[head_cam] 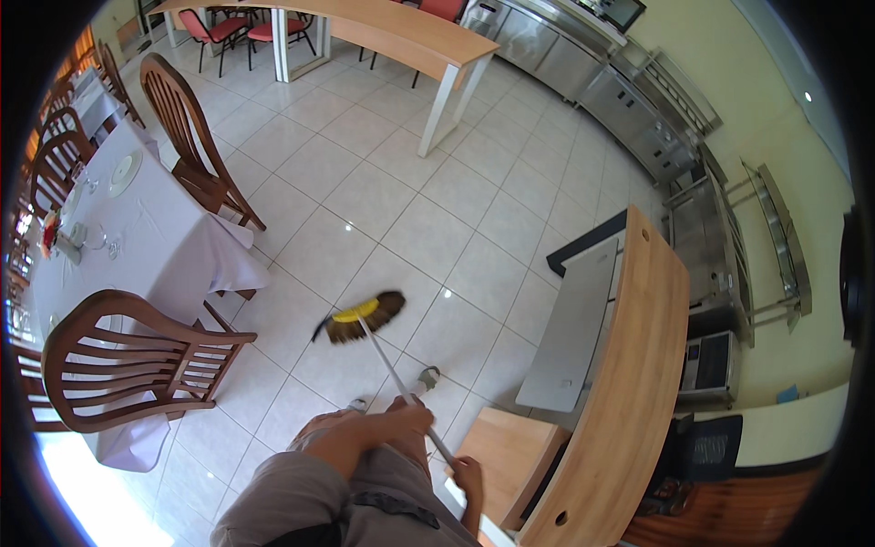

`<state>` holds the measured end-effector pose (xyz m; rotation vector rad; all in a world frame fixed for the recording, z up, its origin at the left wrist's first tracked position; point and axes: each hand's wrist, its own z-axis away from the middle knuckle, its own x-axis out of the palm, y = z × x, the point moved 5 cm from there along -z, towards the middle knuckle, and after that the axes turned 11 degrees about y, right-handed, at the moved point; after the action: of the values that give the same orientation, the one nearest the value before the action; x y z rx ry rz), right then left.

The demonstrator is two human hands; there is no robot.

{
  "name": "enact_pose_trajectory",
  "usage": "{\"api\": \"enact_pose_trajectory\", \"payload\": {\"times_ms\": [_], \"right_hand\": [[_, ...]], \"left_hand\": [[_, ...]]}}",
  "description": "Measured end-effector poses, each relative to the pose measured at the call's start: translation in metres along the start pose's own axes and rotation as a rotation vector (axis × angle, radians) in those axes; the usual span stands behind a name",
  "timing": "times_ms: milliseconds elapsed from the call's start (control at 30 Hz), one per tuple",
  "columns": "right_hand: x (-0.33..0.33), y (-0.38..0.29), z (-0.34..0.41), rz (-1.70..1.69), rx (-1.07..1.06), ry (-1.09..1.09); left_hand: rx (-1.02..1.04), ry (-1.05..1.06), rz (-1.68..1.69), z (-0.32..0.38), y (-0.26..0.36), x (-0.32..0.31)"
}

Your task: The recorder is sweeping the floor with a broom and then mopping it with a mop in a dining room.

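Observation:
A broom with a pale handle (pixel 384 359) slants across the view in front of my legs. My left hand (pixel 414 417) grips the handle partway down, in front of my thighs. Closer to the handle's top end, my right hand (pixel 467 473) is closed around it, beside the desk. The broom head has a yellow block (pixel 355 312) and brown bristles (pixel 383 316), slightly blurred, over the white tiled floor (pixel 403 205) ahead of my feet. A dark strip (pixel 319 329) shows at the head's left end; I cannot tell what it is.
On the left stands a table with a white tablecloth (pixel 164 239), glasses and plates, flanked by wooden chairs (pixel 130 362). A wooden desk (pixel 636 355) with a drawer unit (pixel 502 451) is close on my right. Farther off are a curved table (pixel 403 31) and stainless-steel kitchen units (pixel 547 55).

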<state>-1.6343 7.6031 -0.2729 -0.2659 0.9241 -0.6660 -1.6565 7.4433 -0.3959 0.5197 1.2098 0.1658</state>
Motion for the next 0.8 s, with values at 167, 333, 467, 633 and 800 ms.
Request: {"api": "enact_pose_trajectory", "payload": {"times_ms": [167, 333, 467, 633, 800], "right_hand": [[0.101, -0.074, -0.077, -0.19, -0.01, -0.39], [-0.032, -0.148, -0.139, -0.001, -0.227, -0.228], [-0.215, -0.165, -0.14, 0.111, -0.228, -0.02], [-0.362, -0.16, -0.093, 0.231, -0.196, 0.254], [-0.376, -0.182, -0.095, 0.567, -0.105, 0.423]], "left_hand": [[-0.254, -0.118, -0.167, 0.001, -0.133, -0.079], [-0.065, 0.214, -0.015, -0.091, -0.1, -0.144], [0.175, 0.358, 0.253, -0.197, 0.017, -0.176], [0.495, 0.236, 0.54, -0.258, 0.175, -0.229], [0.524, 0.077, 0.66, -0.303, 0.221, -0.222]]}}
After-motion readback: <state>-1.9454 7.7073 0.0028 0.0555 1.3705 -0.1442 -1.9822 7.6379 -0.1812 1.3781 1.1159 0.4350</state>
